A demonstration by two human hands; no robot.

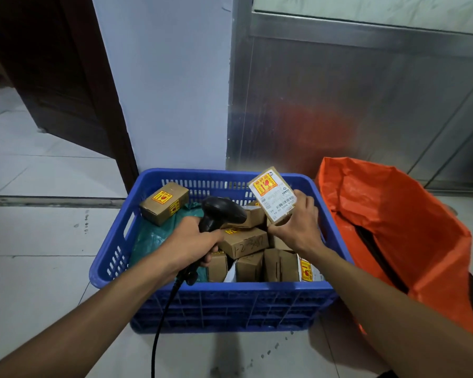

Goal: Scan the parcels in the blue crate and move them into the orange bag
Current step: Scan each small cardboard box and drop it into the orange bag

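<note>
A blue crate [230,304] stands on the floor and holds several small cardboard parcels [245,241] and a green plastic mailer [150,238]. One parcel [164,203] leans in the crate's far left corner. My left hand [187,245] grips a black barcode scanner [221,214] over the crate, its head turned to the right. My right hand [298,227] holds a small parcel [273,195] upright above the crate, its white label and yellow sticker facing me. The orange bag [393,227] stands open just right of the crate.
The scanner's black cable [161,323] hangs down across the crate's front wall to the floor. A white pillar [170,83] and a metal panel [352,99] rise right behind the crate and bag. A dark doorway [52,72] opens at the far left over grey floor tiles.
</note>
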